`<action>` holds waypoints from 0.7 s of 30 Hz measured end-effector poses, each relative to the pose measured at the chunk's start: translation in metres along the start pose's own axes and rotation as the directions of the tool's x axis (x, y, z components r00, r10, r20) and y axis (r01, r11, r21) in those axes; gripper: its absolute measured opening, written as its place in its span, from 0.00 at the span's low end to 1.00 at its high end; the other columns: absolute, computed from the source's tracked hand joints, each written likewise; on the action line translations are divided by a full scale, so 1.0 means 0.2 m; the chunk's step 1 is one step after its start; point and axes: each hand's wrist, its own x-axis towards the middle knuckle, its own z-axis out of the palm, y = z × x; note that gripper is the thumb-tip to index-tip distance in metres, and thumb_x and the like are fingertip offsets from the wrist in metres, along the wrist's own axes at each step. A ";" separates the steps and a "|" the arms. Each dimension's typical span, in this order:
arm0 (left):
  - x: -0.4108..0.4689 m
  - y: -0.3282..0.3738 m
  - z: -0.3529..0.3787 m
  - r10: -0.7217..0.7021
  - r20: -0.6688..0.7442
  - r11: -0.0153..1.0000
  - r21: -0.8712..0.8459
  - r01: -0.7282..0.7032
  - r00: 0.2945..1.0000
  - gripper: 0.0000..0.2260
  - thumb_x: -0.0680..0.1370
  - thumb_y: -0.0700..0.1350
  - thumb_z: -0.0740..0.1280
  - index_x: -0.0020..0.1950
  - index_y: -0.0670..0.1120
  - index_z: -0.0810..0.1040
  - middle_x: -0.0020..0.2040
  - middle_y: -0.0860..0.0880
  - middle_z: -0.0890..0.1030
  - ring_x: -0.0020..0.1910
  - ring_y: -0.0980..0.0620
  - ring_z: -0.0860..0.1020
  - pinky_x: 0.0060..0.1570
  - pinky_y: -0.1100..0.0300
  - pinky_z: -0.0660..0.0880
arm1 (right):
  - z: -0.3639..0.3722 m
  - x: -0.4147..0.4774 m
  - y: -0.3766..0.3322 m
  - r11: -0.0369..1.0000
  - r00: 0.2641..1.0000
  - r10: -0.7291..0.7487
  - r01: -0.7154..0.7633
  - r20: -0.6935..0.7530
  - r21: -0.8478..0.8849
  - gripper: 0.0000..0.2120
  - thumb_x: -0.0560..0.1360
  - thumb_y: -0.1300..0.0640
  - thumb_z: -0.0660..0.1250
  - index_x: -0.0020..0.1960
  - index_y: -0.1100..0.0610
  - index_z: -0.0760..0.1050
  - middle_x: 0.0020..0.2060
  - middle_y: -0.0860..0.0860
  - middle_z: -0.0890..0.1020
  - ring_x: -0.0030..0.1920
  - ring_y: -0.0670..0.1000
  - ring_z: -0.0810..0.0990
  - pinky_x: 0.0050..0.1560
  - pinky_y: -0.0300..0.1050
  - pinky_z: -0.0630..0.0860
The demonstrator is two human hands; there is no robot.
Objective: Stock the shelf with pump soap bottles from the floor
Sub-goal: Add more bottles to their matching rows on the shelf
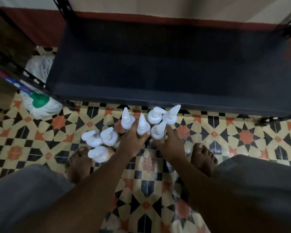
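The left hand [133, 140] is down among the white pump soap bottles, its fingers curled round the middle bottle [142, 126] with the thumb on that bottle's right side. The left bottle [127, 121] stands against the hand's knuckles, but I cannot tell whether it is gripped too. Just beside, the right hand [170, 142] closes on the near bottle [158, 131], thumb on one side and fingers on the other. The two rear bottles [155, 116] stand upright behind these, close to the front edge of the dark shelf [158, 73]. The three side bottles [109, 137] cluster to the left, one touching the person's left foot [79, 162]. The right foot [202, 155] is planted beyond the right wrist. Everything stands on the patterned tile floor [242, 137]. A white mop [40, 101] with a green collar lies by the shelf's left leg.
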 end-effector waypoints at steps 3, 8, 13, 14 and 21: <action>0.00 -0.02 0.00 0.031 -0.005 0.999 0.015 -0.031 1.000 0.30 0.81 0.54 0.67 0.81 0.51 0.60 0.67 0.44 0.77 0.62 0.42 0.77 0.53 0.62 0.67 | 0.00 0.01 0.00 1.000 1.000 -0.001 0.002 -0.027 0.010 0.25 0.72 0.47 0.74 0.67 0.46 0.70 0.59 0.47 0.77 0.58 0.50 0.77 0.55 0.52 0.76; -0.08 -0.03 -0.02 0.005 0.020 1.000 -0.023 -0.005 1.000 0.28 0.80 0.56 0.67 0.77 0.48 0.65 0.63 0.47 0.80 0.62 0.46 0.79 0.59 0.54 0.74 | -0.05 -0.07 0.05 0.996 0.996 0.076 -0.074 -0.038 0.051 0.24 0.71 0.47 0.76 0.62 0.46 0.71 0.55 0.44 0.81 0.55 0.49 0.80 0.57 0.55 0.78; -0.24 -0.02 -0.05 0.045 0.019 0.999 -0.024 -0.045 0.999 0.30 0.78 0.63 0.64 0.73 0.46 0.69 0.61 0.46 0.81 0.60 0.45 0.79 0.60 0.46 0.76 | -0.18 -0.22 0.06 0.993 0.993 0.113 -0.113 -0.038 0.020 0.28 0.72 0.45 0.76 0.66 0.50 0.70 0.55 0.46 0.82 0.54 0.50 0.81 0.54 0.53 0.80; -0.28 0.02 -0.08 0.060 0.015 0.998 -0.023 -0.060 0.998 0.28 0.79 0.61 0.65 0.73 0.46 0.69 0.61 0.46 0.81 0.61 0.45 0.79 0.61 0.49 0.75 | -0.20 -0.24 0.05 0.993 0.992 0.112 -0.110 -0.054 0.038 0.27 0.71 0.45 0.76 0.65 0.48 0.70 0.54 0.44 0.82 0.53 0.49 0.82 0.54 0.53 0.81; -0.44 0.40 -0.48 0.149 -0.015 0.987 0.064 -0.147 0.989 0.35 0.82 0.58 0.62 0.83 0.49 0.50 0.61 0.47 0.80 0.60 0.47 0.78 0.55 0.58 0.69 | -0.50 -0.42 -0.40 0.991 0.974 -0.042 0.069 -0.224 0.114 0.18 0.70 0.47 0.77 0.54 0.50 0.72 0.44 0.43 0.81 0.46 0.48 0.82 0.45 0.49 0.78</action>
